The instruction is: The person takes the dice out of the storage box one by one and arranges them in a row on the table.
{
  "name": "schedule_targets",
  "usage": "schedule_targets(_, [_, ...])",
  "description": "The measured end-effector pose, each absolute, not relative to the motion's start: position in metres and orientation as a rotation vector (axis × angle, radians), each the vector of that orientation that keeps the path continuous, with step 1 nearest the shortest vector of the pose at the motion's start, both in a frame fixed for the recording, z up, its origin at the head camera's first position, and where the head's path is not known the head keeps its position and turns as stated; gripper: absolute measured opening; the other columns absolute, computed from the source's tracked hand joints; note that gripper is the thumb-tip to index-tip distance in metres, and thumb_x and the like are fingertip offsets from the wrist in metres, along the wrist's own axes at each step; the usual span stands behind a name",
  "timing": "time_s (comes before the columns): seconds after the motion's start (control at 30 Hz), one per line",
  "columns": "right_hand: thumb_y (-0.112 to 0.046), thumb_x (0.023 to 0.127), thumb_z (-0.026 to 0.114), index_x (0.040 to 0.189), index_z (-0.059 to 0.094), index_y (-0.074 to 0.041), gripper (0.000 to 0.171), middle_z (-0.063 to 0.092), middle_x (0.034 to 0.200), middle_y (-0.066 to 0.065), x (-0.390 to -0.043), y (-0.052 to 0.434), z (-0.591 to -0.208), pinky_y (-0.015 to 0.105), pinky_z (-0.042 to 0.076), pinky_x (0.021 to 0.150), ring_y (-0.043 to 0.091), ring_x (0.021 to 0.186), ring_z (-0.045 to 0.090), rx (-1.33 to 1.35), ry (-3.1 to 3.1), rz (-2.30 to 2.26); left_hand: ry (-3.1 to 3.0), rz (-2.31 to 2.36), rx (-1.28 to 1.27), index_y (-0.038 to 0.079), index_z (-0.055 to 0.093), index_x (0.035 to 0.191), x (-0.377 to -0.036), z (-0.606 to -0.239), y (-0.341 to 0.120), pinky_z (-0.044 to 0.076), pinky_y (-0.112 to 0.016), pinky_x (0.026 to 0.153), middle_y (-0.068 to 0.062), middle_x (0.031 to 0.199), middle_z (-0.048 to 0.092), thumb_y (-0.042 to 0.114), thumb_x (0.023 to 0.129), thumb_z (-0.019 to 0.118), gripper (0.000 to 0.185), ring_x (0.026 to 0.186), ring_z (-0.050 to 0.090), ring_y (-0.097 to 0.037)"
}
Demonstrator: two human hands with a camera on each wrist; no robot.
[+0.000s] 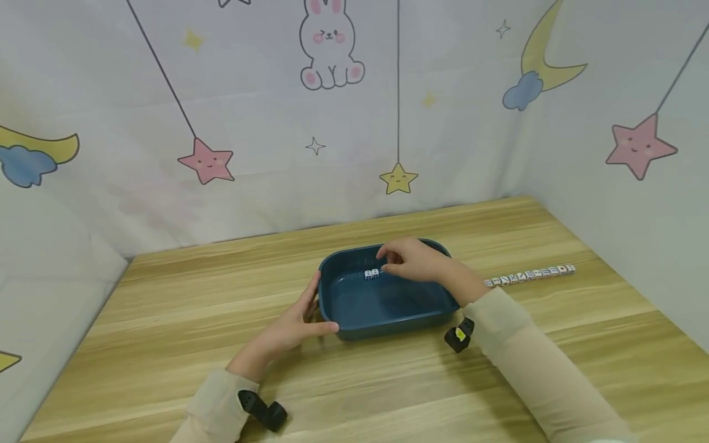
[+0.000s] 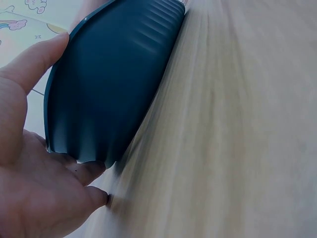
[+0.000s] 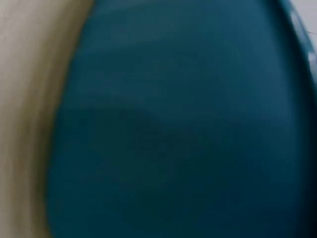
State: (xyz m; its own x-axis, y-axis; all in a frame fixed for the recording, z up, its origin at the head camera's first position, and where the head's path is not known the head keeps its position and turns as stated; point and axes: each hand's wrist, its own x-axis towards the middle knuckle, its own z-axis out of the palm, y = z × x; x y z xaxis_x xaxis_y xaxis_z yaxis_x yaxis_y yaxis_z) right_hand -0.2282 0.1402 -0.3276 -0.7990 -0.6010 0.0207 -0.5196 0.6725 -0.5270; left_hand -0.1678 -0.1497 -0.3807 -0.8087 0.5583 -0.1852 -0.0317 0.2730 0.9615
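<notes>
Right hand [image 1: 416, 261] is pinching a small white cube inside the tray [image 1: 354, 307], beside two cubes [image 1: 372, 274] | left hand [image 1: 296, 326] is cupping, fingers straight, its ribbed left wall | tray: dark-blue, smooth, rounded rectangle, mid-table [image 1: 166, 320], long axis left-right | cube row [image 1: 528, 275] lying right.

We note a wooden table [image 1: 166, 320] set against a pale printed backdrop [image 1: 266, 111] that wraps around its far, left and right sides. On the cloth we see a white rabbit [image 1: 330, 43] at top centre, two pink stars [image 1: 207, 162] and a small yellow star [image 1: 397, 179] hanging on drawn strings, and yellow crescent moons with blue clouds [image 1: 540, 67].
</notes>
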Motion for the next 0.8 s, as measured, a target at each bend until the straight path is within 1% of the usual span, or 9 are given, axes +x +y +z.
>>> schedule_targets(0.27, [-0.014, 0.097, 0.058, 0.121, 0.062, -0.002, 0.027, 0.062, 0.084, 0.0, -0.235, 0.127, -0.345, 0.028, 0.046, 0.068, 0.011, 0.068, 0.052, -0.85, 2.703, -0.742, 2.039, 1.57, 0.488, 0.035, -0.012, 0.153, -0.168, -0.383, -0.149, 0.011, -0.052, 0.117, 0.0, 0.161, -0.014, 0.023, 0.089, 0.072, 0.106, 0.148, 0.0, -0.032])
schedule_targets(0.47, [-0.014, 0.096, 0.059, 0.122, 0.061, -0.001, 0.029, 0.063, 0.085, 0.001, -0.235, 0.123, -0.352, 0.028, 0.046, 0.068, 0.011, 0.069, 0.054, -0.792, 2.696, -0.726, 2.036, 1.561, 0.482, 0.037, -0.012, 0.153, -0.17, -0.383, -0.148, 0.013, -0.05, 0.117, 0.002, 0.161, -0.014, 0.024, 0.089, 0.071, 0.106, 0.148, 0.001, -0.029])
schedule_targets(0.63, [-0.015, 0.096, 0.06, 0.122, 0.062, -0.003, 0.029, 0.063, 0.087, 0.002, -0.238, 0.122, -0.356, 0.029, 0.047, 0.068, 0.012, 0.071, 0.055, -0.735, 2.705, -0.735, 2.038, 1.567, 0.502, 0.034, -0.014, 0.153, -0.17, -0.383, -0.149, 0.013, -0.052, 0.116, -0.001, 0.161, -0.014, 0.023, 0.089, 0.071, 0.106, 0.148, 0.001, -0.031])
schedule_targets(0.8, [-0.016, 0.095, 0.061, 0.123, 0.061, -0.002, 0.031, 0.063, 0.087, 0.003, -0.242, 0.12, -0.36, 0.029, 0.046, 0.068, 0.013, 0.071, 0.054, -0.716, 2.697, -0.732, 2.019, 1.593, 0.509, 0.032, -0.014, 0.153, -0.171, -0.384, -0.149, 0.013, -0.052, 0.116, -0.001, 0.161, -0.013, 0.021, 0.089, 0.071, 0.107, 0.148, 0.002, -0.031])
